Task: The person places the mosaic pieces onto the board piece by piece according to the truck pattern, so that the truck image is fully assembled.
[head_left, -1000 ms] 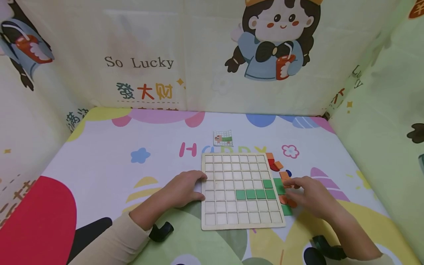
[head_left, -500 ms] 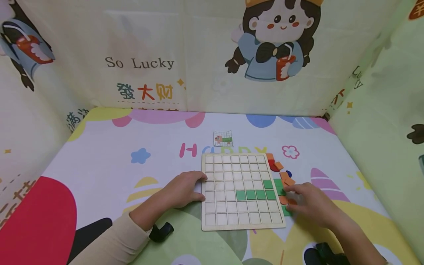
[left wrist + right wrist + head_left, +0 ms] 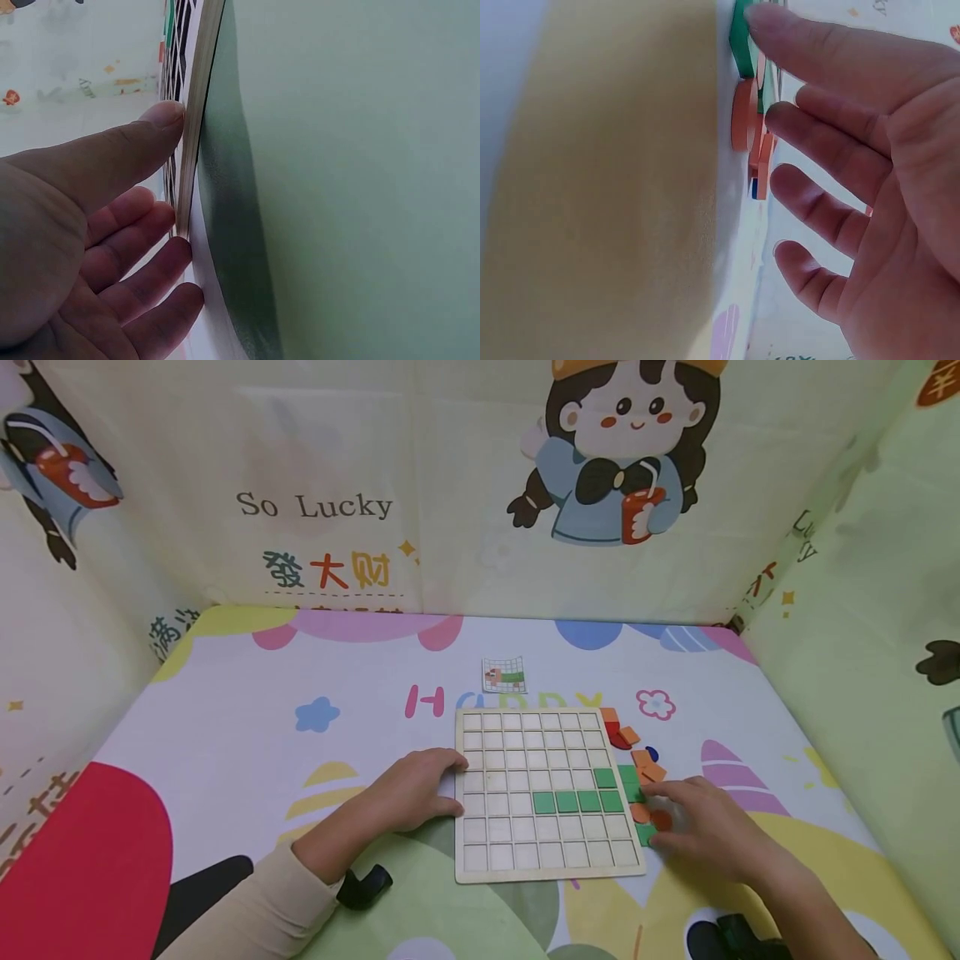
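Note:
A wooden grid board [image 3: 525,857] lies flat on the table, with several green square tiles [image 3: 566,802] set in its right-hand cells. At its left edge my left hand [image 3: 412,789] touches the rim with thumb and fingertips; in the left wrist view the thumb [image 3: 161,116] meets the board's side. My right hand [image 3: 708,822] hovers at the loose pieces right of the board, thumb and fingers apart. Its thumb tip is at a loose green tile [image 3: 646,836], and in the right wrist view it overlaps that tile [image 3: 740,45]. An orange round piece [image 3: 640,812] lies between thumb and fingers.
Along the board's right edge lie loose orange squares [image 3: 642,758], a red piece [image 3: 617,735] and a dark blue piece [image 3: 652,753]. Behind the board is a small card [image 3: 504,676] with a gridded picture. Printed cloth [image 3: 450,485] walls the table's back and sides.
My right hand has moved slightly toward me, from the orange squares to the green tile and round pieces. An orange square it covered now shows. My left hand stays at the board's edge.

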Motion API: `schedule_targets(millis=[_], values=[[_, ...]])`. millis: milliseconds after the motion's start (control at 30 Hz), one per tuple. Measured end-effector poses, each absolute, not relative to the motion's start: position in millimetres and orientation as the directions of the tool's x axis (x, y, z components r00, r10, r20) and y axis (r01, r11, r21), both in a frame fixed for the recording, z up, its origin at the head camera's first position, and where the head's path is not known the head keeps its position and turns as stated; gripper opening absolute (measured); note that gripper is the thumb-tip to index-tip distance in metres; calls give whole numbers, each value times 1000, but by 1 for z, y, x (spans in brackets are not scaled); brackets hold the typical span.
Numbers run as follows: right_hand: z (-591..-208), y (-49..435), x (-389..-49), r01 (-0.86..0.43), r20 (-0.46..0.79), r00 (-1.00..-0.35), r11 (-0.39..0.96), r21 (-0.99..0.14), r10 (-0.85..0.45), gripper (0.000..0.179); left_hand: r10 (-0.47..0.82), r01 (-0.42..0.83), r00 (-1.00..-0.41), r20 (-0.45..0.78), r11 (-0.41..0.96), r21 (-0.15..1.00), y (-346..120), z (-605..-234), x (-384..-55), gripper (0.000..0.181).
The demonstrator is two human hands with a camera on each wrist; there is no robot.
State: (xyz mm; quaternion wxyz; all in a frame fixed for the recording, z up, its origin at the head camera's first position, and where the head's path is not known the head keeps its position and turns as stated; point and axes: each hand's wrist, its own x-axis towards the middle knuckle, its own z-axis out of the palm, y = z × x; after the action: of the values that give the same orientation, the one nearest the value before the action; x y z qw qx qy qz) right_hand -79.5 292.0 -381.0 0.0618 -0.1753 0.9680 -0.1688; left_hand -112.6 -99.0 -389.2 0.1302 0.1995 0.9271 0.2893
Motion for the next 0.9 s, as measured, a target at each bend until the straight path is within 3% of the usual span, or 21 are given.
schedule_targets(millis=[900], values=[[-385,292,-84,-337,-58,-927,890,-308,-371,25,430,273,-892,-139,758,592,-98,-389,-112,50]])
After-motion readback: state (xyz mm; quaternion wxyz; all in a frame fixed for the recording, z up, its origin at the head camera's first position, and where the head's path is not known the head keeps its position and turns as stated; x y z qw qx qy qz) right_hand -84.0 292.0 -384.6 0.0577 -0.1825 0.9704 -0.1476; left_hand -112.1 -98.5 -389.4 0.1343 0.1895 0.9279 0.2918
